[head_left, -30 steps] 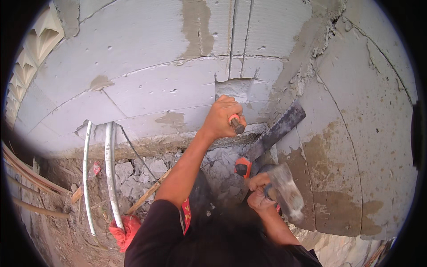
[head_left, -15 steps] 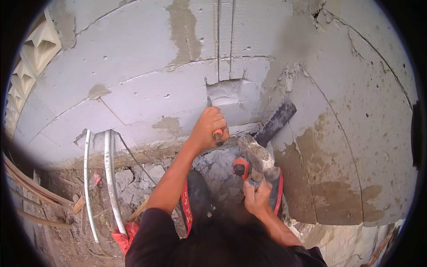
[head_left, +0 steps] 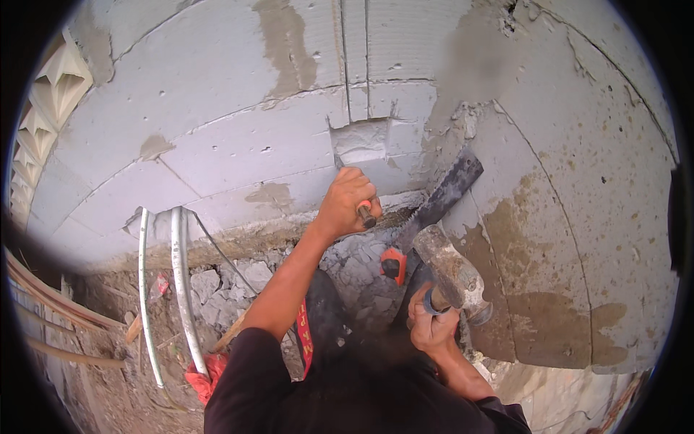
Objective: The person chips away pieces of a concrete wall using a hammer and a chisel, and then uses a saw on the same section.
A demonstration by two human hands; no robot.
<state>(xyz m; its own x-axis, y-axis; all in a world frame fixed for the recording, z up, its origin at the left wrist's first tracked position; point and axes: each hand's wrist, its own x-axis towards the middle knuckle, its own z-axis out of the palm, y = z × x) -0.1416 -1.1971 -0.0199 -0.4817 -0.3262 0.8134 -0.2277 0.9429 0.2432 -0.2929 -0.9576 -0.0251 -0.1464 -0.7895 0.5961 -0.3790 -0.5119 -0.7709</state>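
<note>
Fig.: chiselling of a recess in a grey block wall (head_left: pixel 238 145), head view. A chisel with an orange handle (head_left: pixel 366 214) is gripped in the closed fist of the left hand (head_left: pixel 349 202); its tip is hidden behind the fist, approx. at the lower edge of the shallow square recess (head_left: pixel 361 141). A heavy hammer (head_left: pixel 452 275) is held by the right hand (head_left: pixel 431 325), fingers wrapped round the handle near the head, well apart from the chisel. A hand saw (head_left: pixel 434 210) is leaned against the wall just beside. White pipes (head_left: pixel 177 289) and rubble (head_left: pixel 217 289) are seen at lower left. Step judged: striking phase, hammer drawn back. Next blow calls for the chisel end to be met squarely, clear of the knuckles.
</note>
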